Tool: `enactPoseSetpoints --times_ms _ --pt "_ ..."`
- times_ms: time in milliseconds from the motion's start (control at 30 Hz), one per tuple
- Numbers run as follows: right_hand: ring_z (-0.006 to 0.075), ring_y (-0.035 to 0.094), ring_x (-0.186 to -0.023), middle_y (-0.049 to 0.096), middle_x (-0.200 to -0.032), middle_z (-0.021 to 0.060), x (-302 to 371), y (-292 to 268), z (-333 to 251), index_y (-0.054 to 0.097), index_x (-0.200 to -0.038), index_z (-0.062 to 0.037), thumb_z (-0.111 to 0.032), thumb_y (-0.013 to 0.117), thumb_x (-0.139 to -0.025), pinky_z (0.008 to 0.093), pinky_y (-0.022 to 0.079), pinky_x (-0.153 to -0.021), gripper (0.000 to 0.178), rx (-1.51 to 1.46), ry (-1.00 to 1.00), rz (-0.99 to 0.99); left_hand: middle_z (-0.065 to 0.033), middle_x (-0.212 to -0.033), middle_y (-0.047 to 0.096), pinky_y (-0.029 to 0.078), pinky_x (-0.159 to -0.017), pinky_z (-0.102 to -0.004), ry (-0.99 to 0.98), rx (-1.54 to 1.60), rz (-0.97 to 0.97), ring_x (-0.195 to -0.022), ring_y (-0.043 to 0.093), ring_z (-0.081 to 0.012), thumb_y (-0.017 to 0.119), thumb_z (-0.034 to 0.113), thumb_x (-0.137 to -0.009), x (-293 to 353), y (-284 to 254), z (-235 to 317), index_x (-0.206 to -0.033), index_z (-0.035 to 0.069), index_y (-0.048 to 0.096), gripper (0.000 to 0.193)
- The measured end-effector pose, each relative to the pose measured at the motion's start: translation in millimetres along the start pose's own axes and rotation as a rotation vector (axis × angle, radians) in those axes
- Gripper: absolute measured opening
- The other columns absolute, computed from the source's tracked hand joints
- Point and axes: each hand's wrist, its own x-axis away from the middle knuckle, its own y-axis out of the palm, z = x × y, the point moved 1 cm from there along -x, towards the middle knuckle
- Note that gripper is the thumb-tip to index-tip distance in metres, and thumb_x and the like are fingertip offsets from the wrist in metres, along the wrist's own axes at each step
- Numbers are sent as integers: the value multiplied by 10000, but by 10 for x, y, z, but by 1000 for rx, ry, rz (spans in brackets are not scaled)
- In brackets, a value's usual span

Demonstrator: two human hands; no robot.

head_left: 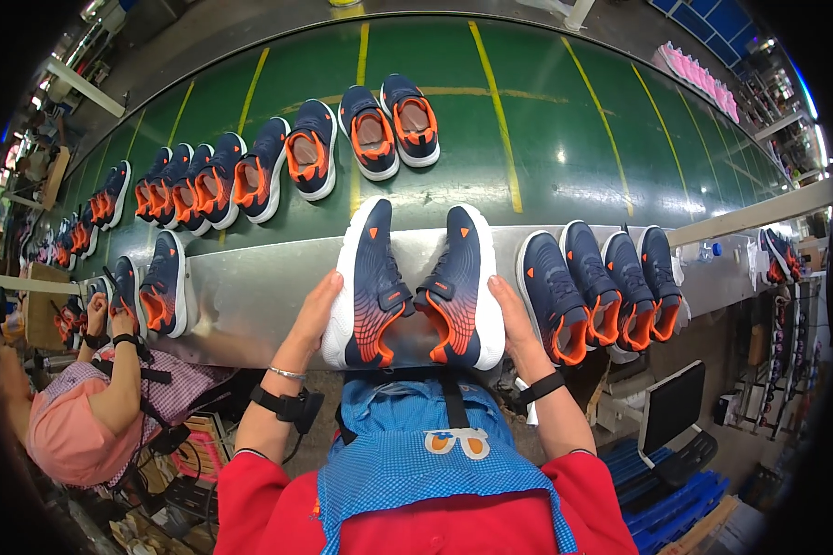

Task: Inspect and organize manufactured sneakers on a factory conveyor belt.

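Note:
Two navy sneakers with orange lining and white soles are held up side by side before me, toes pointing away. My left hand (319,313) is closed on the sole side of the left sneaker (372,277). Around the outer sole of the right sneaker (461,277) my right hand (512,319) is closed likewise. Both shoes lean so their straps face each other, a narrow gap between them. My fingers are partly hidden behind the soles. Just right of my right hand, several matching sneakers (551,287) stand on the metal ledge (241,296).
Beyond the ledge runs a green conveyor belt (565,157) with yellow lines, carrying a row of matching sneakers (313,153). At left a co-worker (83,416) in a pink cap handles shoes near more sneakers (163,282). Pink shoes (699,79) stand far right; a black-backed chair (673,407) is behind right.

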Motion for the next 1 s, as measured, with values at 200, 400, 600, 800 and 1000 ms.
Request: enactPoseSetpoints --times_ms 200,400,600,800,1000 --pt "136 540 -878 548 -1009 84 29 -87 5 427 -1172 42 -266 511 -865 250 448 -741 443 11 -37 54 -93 -1082 546 442 -824 -281 90 -16 78 -940 544 -153 415 314 -913 -95 69 -143 -1183 -14 438 425" --pt "135 533 -886 542 -1008 85 16 -67 36 426 -1169 46 -295 504 -874 251 443 -748 457 -7 -37 49 -105 -1100 539 465 -804 -282 10 146 60 -930 558 -160 402 300 -918 -51 70 -141 -1214 -15 404 433" --pt "132 533 -864 544 -992 80 61 16 -13 438 -1151 44 -290 491 -880 249 442 -737 433 34 -47 81 -122 -1114 533 471 -811 -296 1 173 46 -954 560 -173 383 300 -924 -54 18 -201 -1225 -22 385 442" --pt "132 547 -838 557 -979 72 83 -4 16 483 -1092 6 -285 461 -891 249 448 -720 354 -114 -10 22 -122 -1117 532 462 -822 -297 2 274 0 -960 553 -175 389 320 -920 -1 15 -207 -1218 -29 395 459" --pt "199 538 -961 546 -1089 96 106 -6 8 445 -1161 -2 -313 467 -884 308 414 -866 416 -215 -7 -56 -121 -1118 532 458 -831 -297 31 321 -78 -961 552 -179 376 332 -922 5 -8 -183 -1207 -29 403 461"
